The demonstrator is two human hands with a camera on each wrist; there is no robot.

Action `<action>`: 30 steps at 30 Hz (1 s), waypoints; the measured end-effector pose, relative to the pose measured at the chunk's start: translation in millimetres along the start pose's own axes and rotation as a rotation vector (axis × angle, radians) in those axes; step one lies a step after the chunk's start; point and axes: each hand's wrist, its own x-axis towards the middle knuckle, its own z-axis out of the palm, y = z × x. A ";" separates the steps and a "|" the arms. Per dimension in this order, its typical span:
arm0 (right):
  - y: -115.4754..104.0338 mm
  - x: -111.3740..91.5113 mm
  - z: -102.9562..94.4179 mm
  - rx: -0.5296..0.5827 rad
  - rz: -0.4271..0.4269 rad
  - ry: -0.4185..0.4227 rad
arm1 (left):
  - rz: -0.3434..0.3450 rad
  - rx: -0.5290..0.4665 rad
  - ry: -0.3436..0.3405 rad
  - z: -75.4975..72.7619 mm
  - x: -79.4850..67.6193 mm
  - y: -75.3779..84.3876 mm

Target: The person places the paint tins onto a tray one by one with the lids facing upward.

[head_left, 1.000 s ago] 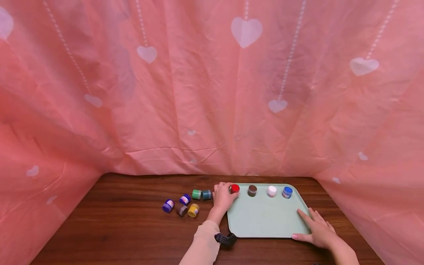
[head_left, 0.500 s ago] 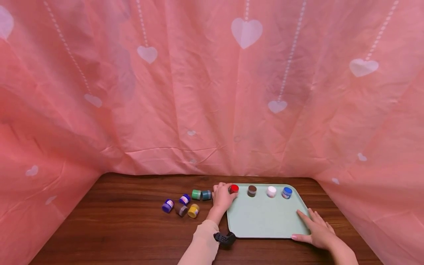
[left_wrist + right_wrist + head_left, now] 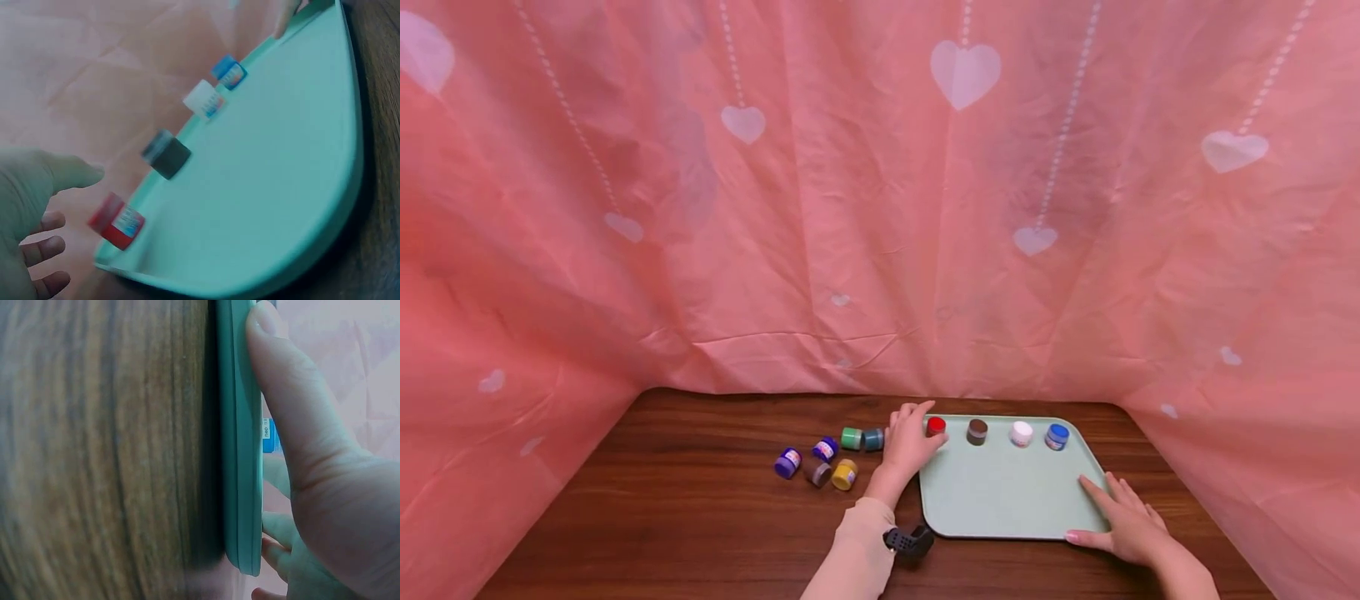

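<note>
At the tray's far left corner stands a small red paint jar (image 3: 936, 427). My left hand (image 3: 908, 443) is beside it with thumb and fingers spread apart; in the left wrist view a gap shows between the fingers and the red jar (image 3: 117, 221). A row continues rightward along the back of the pale green tray (image 3: 1007, 492): a dark brown jar (image 3: 977, 432), a white jar (image 3: 1021, 434) and a blue jar (image 3: 1057, 437). My right hand (image 3: 1127, 521) rests with spread fingers on the tray's near right corner, its thumb (image 3: 294, 381) along the rim.
Left of the tray, several more paint jars lie on the wooden table (image 3: 700, 517): two purple-blue ones (image 3: 787, 463), a green jar (image 3: 852, 438), a teal jar (image 3: 872, 439), a brown jar (image 3: 819, 474) and a yellow jar (image 3: 845, 474). A pink curtain (image 3: 880, 250) surrounds the table.
The fingers of my left hand have spread and let go of the red paint jar, which stays on the tray. My right hand keeps its place; the head view has shifted slightly.
</note>
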 end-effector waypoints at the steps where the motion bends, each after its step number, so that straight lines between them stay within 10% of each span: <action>1: 0.4 0.2 -0.2 0.000 0.001 -0.005 | 0.011 0.015 -0.004 -3.8 -0.8 2.1; 15: 4.2 -2.0 -0.7 -0.013 0.001 0.008 | 0.135 0.160 0.061 -54.1 -7.4 16.7; 30: 2.2 -1.0 1.8 -0.001 0.000 0.002 | 0.101 0.355 0.048 -70.4 -4.8 -24.9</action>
